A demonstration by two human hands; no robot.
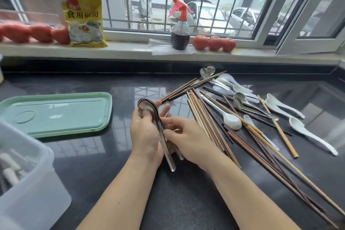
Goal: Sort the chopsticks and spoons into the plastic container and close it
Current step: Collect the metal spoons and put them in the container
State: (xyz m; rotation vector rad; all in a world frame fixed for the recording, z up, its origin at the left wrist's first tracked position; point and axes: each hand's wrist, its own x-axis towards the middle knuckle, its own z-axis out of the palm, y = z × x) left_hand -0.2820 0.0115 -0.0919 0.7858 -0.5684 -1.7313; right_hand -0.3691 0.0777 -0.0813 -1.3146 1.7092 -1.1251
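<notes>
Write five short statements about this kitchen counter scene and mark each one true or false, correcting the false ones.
1. The left hand grips a stack of metal spoons. True.
2. The green lid is snapped onto the plastic container. False: it lies flat on the counter beside the container.
3. All the chopsticks are already sorted into the container. False: they lie scattered on the counter right of the hands.
4. White ceramic spoons lie on the counter among the chopsticks. True.
5. The spray bottle on the windowsill has a blue nozzle. False: the nozzle is red.
</notes>
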